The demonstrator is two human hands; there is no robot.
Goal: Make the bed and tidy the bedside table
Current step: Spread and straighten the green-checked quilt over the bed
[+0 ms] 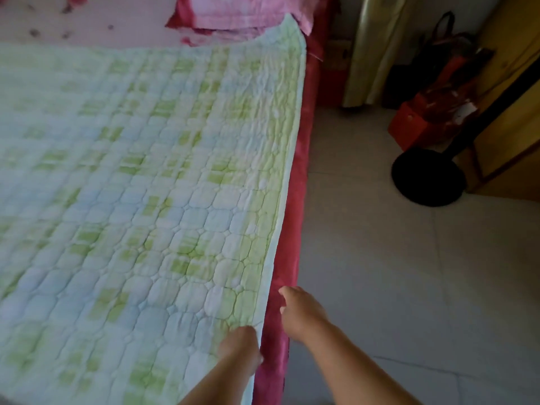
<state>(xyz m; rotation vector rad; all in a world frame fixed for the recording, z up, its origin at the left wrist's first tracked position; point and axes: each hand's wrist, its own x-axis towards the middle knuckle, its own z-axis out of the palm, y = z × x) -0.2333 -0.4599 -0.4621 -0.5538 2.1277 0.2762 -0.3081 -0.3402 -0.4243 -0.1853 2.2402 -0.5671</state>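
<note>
While the green-and-white quilt (pixel 152 176) lies spread nearly flat across the bed, the step in hand appears to be squaring its right edge along the mattress side. The left hand (pixel 241 347) is closed on the quilt's near right border, pinching the hem, while the right hand (pixel 301 312) reaches just beside that edge over the red bed skirt (pixel 287 258), fingers loosely curled and holding nothing that I can see. The quilt's far right corner sits against a pink pillow (pixel 233 13) at the head of the bed, and a strip of pale pink sheet (pixel 87 27) shows beyond the quilt's far edge. Next, I judge, the border needs a gentle pull toward the near right so the hem runs parallel to the bed skirt, without dragging the far corner off the pillow. No bedside table is clearly in view, so that part of the task looks not yet begun. To the right is a pale tiled floor (pixel 409 287), with a black round fan base (pixel 428 176), red bags (pixel 432 112) and a yellowish curtain (pixel 371 48) well apart from the bed.
</note>
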